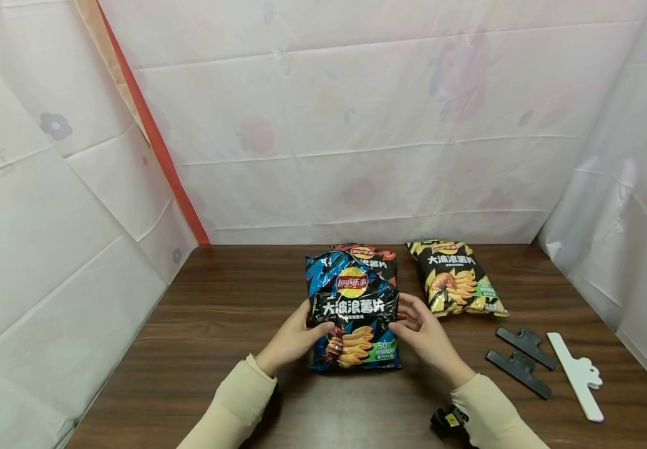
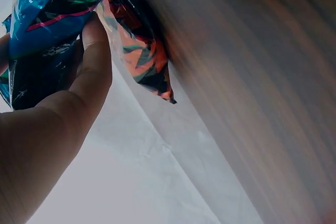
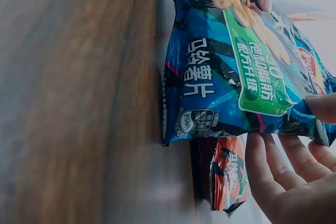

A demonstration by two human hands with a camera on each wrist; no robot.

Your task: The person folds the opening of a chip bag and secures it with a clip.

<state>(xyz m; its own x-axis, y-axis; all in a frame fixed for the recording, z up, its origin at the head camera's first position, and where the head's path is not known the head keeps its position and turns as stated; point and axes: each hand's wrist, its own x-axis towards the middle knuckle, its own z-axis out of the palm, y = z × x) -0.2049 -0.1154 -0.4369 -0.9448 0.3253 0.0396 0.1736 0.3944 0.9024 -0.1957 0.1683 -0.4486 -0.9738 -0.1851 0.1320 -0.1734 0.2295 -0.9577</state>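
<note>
Glossy foil-like blue bag (image 1: 354, 315), smooth wood-grain table (image 1: 216, 312)

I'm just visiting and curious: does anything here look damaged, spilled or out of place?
The blue chip bag between the left hand and right hand looks odd: its top is crumpled and slants instead of running straight. I can't tell whether it's torn. No spill shows.

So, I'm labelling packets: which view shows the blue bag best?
The head view, where the blue bag shows nearly its whole front. The right wrist gives mainly its lower front, sideways; the left wrist, only a part.
</note>
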